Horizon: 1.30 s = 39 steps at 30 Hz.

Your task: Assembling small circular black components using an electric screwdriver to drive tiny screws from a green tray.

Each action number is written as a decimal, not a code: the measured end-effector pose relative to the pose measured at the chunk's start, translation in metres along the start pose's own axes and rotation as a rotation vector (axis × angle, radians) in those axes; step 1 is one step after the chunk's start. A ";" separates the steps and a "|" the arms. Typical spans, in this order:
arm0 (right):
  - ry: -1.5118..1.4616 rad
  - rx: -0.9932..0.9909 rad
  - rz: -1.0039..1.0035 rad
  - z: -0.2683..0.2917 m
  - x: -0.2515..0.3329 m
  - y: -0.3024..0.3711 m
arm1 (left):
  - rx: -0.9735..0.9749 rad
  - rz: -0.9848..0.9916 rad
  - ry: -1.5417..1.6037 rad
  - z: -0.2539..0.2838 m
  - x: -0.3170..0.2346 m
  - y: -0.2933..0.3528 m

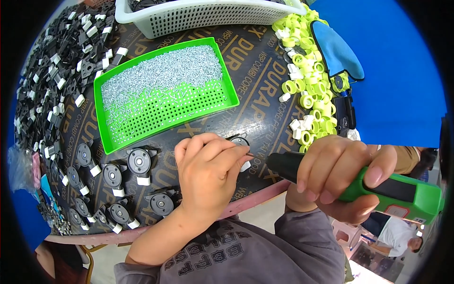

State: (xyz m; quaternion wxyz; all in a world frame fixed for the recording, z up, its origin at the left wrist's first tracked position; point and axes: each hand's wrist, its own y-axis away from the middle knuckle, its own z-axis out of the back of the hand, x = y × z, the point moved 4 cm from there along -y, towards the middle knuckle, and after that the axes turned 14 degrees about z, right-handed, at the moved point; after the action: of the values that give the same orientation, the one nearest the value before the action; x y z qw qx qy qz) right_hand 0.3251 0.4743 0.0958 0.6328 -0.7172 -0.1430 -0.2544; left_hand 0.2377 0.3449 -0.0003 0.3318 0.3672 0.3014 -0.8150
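From my feed, the right hand point(345, 177) wraps the green screwdriver point(402, 193), right of frame, its bit point(257, 156) aimed toward the black round part point(240, 141) at centre; the left hand point(205, 163) curls beside that, likely to steady it, though I can't tell what it pinches; the screw tray point(198, 102) sits upper left, within reach.

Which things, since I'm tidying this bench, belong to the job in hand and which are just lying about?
Likely the job: green power tool, in the right hand; round black part, at the left hand; screws in the green tray; black discs nearby.

Seemingly lying about: black-edged blue piece; clear plastic.
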 end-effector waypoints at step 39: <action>0.218 -0.338 -0.015 0.012 -0.123 -0.016 | 0.111 0.048 -0.233 -0.008 0.004 0.008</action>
State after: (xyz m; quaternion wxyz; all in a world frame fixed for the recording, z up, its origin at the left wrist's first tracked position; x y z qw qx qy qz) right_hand 0.2165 0.5034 0.0411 0.5134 -0.7802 -0.0341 -0.3558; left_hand 0.2449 0.3443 -0.0098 0.3632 0.2950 0.2065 -0.8593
